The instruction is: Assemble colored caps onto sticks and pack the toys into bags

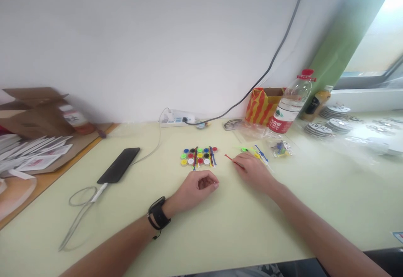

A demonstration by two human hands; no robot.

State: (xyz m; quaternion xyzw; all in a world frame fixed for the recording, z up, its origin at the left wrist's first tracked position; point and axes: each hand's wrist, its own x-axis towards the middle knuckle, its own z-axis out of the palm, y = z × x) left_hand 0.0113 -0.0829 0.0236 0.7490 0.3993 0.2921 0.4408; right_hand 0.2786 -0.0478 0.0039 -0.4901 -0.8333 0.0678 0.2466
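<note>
My right hand [252, 170] rests on the table with its fingers closed on a thin red plastic stick [229, 158], whose far end points left. Beside its fingertips lies a loose group of sticks, with blue sticks [262, 153] and a green round piece [243, 149] showing. My left hand [197, 189] lies on its side, curled, thumb and index finger together; nothing shows inside. Just beyond it are rows of small round pieces in several colours, among them a yellow piece [184, 162]. Two bundles of coloured sticks [213, 157] lie across these rows.
A black phone [119, 165] with a white cable lies left. At the wall are a power strip [176, 118], glasses [233, 124], a striped bag [260, 107] and a large water bottle [289, 105]. A small plastic packet [281, 148] and disc stacks [317, 130] lie right.
</note>
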